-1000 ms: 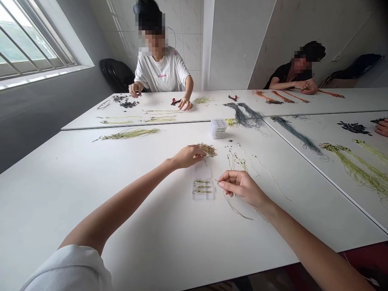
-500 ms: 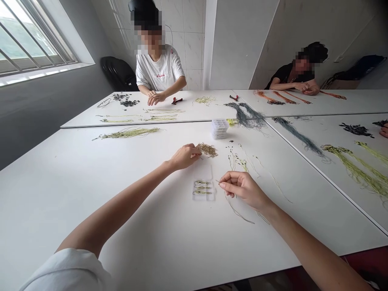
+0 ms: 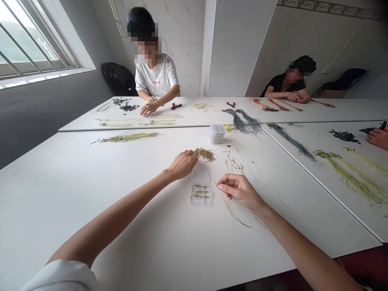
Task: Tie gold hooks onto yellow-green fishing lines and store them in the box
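Observation:
My left hand (image 3: pixel 183 163) rests at the near left edge of a pile of small brass-coloured metal pieces (image 3: pixel 205 154), which look like fishing hooks. Its fingers curl down together, and whatever they hold is hidden. My right hand (image 3: pixel 238 189), thumb against forefinger, pinches a small thin metal piece (image 3: pixel 216 184) that sticks out to the left. Thin cord (image 3: pixel 238 218) trails on the table below this hand. Between the hands lies an open clear plastic box (image 3: pixel 211 199). Several yellow-green corded hooks (image 3: pixel 200 191) lie in it, side by side.
Stacked clear boxes (image 3: pixel 217 134) stand beyond the pile. Loose hooked cords (image 3: pixel 239 166) lie behind my right hand. A yellow-green bundle (image 3: pixel 130 137) is at left, grey-green cords (image 3: pixel 242 120) at back. Two people sit across the table; another person's hand (image 3: pixel 378 138) is at right.
My left fingers have curled further down at the pile's edge. My right hand keeps its pinch. The view has tilted up slightly, and the person across has lowered a hand to the cords.

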Available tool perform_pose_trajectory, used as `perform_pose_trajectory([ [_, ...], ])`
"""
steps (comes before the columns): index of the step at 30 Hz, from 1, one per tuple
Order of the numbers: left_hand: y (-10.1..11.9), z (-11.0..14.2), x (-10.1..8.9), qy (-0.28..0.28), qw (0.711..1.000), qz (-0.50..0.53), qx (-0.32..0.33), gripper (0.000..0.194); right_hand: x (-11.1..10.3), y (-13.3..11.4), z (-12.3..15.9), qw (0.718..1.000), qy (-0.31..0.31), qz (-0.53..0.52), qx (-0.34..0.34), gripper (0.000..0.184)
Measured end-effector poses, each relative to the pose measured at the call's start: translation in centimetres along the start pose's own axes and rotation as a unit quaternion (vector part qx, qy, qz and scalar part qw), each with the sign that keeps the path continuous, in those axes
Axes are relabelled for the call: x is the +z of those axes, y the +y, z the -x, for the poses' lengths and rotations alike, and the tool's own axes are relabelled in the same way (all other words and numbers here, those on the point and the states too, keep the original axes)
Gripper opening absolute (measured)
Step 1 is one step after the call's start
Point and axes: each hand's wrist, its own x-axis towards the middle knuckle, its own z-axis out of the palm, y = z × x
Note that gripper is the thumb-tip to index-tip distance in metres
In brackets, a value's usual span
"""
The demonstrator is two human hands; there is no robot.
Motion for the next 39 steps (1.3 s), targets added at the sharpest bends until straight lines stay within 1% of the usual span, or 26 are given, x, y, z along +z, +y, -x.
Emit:
perform_pose_trajectory([
  [3, 1.9, 1.7, -0.6, 0.004, 0.998, 0.06, 0.001, 0.029, 0.1, -0.1, -0.1, 1.0, 0.006, 0.003, -0.007, 0.024],
  [6, 4.6, 4.2, -0.8, -0.016, 0.99, 0.142, -0.005, 0.03, 0.1, -0.4, 0.0, 0.999, 0.026, -0.008, -0.025, 0.023],
  [7, 5.5, 5.0, -0.8, -0.035, 0.971, 0.234, -0.028, 0.029, 0.1, -0.5, 0.1, 0.999, 0.033, -0.014, -0.033, 0.023],
  [8, 6.4, 5.7, -0.8, -0.049, 0.949, 0.306, -0.05, 0.029, 0.1, -0.6, 0.1, 0.998, 0.038, -0.02, -0.04, 0.022],
  [10, 7.6, 6.8, -0.8, -0.066, 0.911, 0.398, -0.085, 0.029, 0.2, -0.8, 0.2, 0.998, 0.039, -0.033, -0.048, 0.021],
  [11, 8.0, 7.2, -0.7, -0.071, 0.9, 0.42, -0.095, 0.029, 0.2, -0.9, 0.2, 0.997, 0.035, -0.037, -0.049, 0.02],
  [13, 8.3, 7.5, -0.5, -0.074, 0.889, 0.439, -0.106, 0.029, 0.4, -0.9, 0.2, 0.998, 0.022, -0.043, -0.049, 0.019],
  [21, 7.5, 7.6, 0.4, -0.058, 0.877, 0.459, -0.13, 0.031, 1.1, -0.6, 0.5, 0.998, -0.039, -0.036, -0.03, 0.02],
  [29, 7.4, 7.6, 0.3, -0.07, 0.877, 0.459, -0.126, 0.029, 1.0, -0.1, 0.2, 0.999, -0.026, -0.001, -0.026, 0.021],
  [34, 7.6, 7.8, 0.4, -0.078, 0.866, 0.477, -0.124, 0.027, 1.2, -0.3, 0.3, 0.999, -0.012, 0.021, -0.037, 0.019],
  [36, 7.8, 7.8, 0.4, -0.076, 0.864, 0.482, -0.122, 0.026, 1.3, -0.3, 0.4, 0.999, -0.011, 0.019, -0.033, 0.02],
  [39, 8.0, 7.9, 0.5, -0.065, 0.863, 0.483, -0.132, 0.025, 1.3, -0.1, 0.3, 1.0, -0.017, -0.012, -0.017, 0.02],
])
